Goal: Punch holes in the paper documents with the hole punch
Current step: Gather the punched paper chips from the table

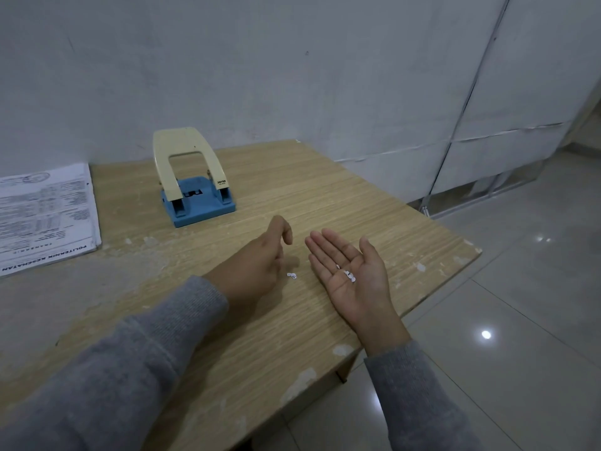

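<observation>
One punch, one paper stack, two hands, a few paper dots.

One hole punch (194,177) stands at 11 o'clock on the one table (325,196). One stack of papers (42,216) lies at 9 o'clock; its sheets cannot be counted. Two hands show: the left hand (257,265) and the right hand (351,275). About three paper dots (348,275) lie in the right palm, and about two more dots (292,275) on the table between the hands.
</observation>
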